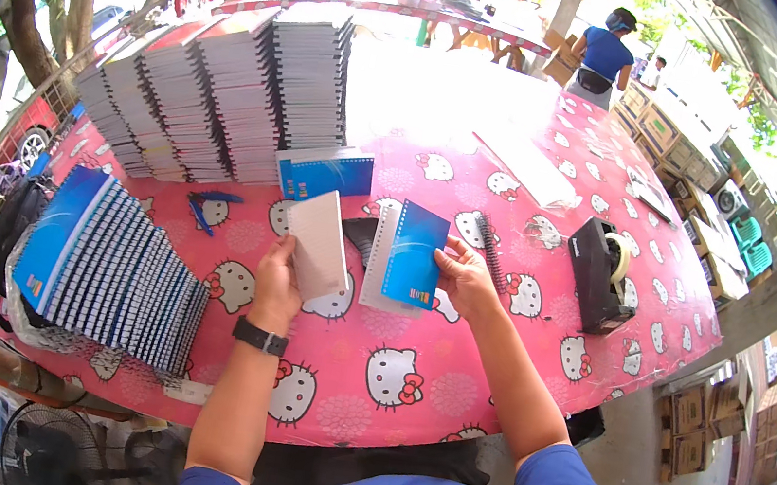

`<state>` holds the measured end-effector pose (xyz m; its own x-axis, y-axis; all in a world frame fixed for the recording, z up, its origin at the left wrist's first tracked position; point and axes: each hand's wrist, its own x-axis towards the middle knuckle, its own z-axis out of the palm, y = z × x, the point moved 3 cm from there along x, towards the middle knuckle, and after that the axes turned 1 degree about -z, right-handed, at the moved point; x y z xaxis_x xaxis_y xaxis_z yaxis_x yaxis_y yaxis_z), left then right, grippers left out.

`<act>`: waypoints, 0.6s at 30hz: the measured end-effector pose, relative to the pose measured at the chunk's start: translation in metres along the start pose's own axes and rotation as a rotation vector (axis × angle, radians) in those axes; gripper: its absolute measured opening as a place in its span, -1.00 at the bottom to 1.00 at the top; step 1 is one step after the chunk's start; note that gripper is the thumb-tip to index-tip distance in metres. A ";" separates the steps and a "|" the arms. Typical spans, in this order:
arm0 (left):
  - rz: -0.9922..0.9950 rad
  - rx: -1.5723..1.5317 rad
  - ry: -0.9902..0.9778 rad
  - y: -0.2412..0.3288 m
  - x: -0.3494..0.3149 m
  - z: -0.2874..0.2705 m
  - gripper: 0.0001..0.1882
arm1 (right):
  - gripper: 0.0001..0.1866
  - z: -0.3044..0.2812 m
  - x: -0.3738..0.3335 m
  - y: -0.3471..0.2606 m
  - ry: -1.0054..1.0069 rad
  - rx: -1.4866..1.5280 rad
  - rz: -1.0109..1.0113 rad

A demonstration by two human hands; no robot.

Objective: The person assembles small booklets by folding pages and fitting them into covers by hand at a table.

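Above the middle of the table I hold two loose notebook parts apart. A whitish block of punched paper [319,245] is gripped along its left edge by my left hand [278,277], which wears a black watch. My right hand [467,277] pinches a blue notebook cover [415,246] by its right edge. A pale punched sheet [380,253] shows beside and below the cover. Just right of that hand lies a black spiral coil [489,253]. Farther back, another blue-covered pad [329,176] lies against the tall stacks. Blue-handled pliers [210,207] rest to the left.
Tall stacks of spiral-bound books [231,94] stand at the back left. Blue notebooks [112,255] are piled at the near left. A black tape dispenser [602,276] sits right, with a plastic sleeve [527,171] behind it. Another person [604,55] stands beyond, near cardboard boxes [660,131].
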<state>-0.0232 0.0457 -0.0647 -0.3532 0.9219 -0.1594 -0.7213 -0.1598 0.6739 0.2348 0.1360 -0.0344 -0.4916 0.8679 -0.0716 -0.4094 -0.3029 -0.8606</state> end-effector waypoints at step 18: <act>0.150 0.455 -0.042 -0.023 -0.027 0.034 -0.73 | -0.74 0.033 -0.012 0.011 0.049 0.039 -0.071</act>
<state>0.0233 0.0365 -0.0511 -0.4026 0.9153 -0.0133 -0.3271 -0.1303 0.9360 0.2112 0.1092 -0.0262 -0.4225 0.9056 -0.0365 -0.4722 -0.2543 -0.8440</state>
